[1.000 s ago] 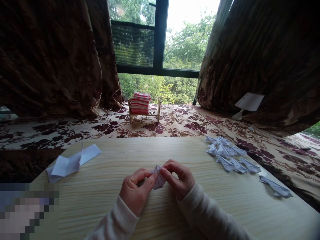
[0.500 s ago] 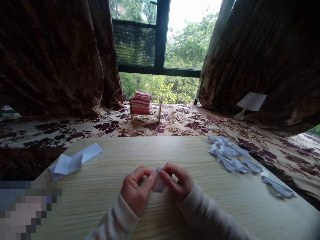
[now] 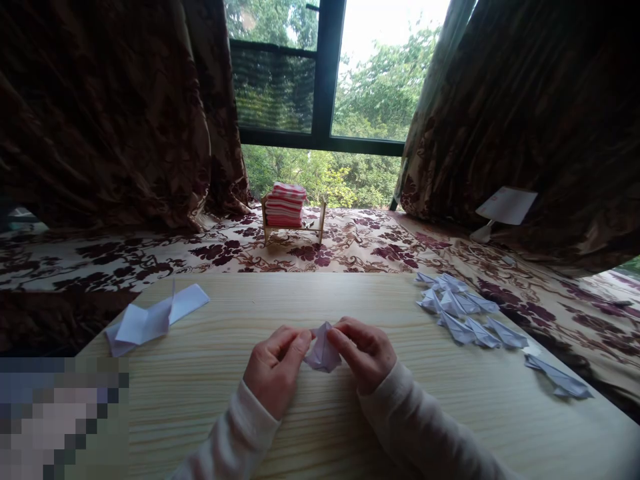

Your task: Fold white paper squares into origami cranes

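White paper (image 3: pixel 324 355), folded to a small peaked form, is centred over the near part of the table (image 3: pixel 225 413), between the hands. We note the grip on each side: the left hand (image 3: pixel 274 370) pinches its left edge between thumb and fingers; the right hand (image 3: pixel 367 350) pinches its upper right edge likewise. At right we find a cluster of folded pieces (image 3: pixel 453 303), one further piece (image 3: pixel 559 378) lying nearer. At left we see creased sheets (image 3: pixel 145 325). Beyond the table, a rack (image 3: pixel 321 220) bears striped cloths (image 3: pixel 285 205); a lamp (image 3: pixel 507 205) stands farther right.
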{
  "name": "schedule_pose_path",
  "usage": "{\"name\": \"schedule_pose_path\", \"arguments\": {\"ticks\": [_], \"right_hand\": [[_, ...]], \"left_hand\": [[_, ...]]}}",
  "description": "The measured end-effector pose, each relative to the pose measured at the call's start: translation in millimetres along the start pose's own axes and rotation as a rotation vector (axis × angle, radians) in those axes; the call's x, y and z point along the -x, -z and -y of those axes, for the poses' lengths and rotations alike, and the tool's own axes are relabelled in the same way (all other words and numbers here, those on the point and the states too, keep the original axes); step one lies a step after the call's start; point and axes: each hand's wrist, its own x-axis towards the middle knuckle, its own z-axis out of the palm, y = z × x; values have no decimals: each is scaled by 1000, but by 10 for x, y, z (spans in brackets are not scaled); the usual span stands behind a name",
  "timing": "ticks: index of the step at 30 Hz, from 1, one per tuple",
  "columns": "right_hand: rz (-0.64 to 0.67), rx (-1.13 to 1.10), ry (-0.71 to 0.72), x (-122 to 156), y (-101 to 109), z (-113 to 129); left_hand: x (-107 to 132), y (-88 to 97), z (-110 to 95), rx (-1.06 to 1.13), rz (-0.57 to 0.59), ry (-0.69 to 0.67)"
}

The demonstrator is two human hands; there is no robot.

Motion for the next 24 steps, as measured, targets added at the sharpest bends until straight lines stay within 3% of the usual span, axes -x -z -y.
{"name": "schedule_pose_path", "arguments": {"ticks": [2,8,12,19,24], "right_hand": [[-32,-36,-41,-3,17,-20],[-88,-80,-105,-6,47,-9],[-77,-114,-132,-10,38,8],[-25,-13,-212,6,28,-16],[26,20,-171,55,-32,12]], "left_hand": [[-6,14,-6,-28,-27,-26],[0,30,-13,-185,89,-14],[2,17,-10,-149,135,29],[-7,12,-9,43,-42,80],[-7,10,10,57,-44,72]]}}
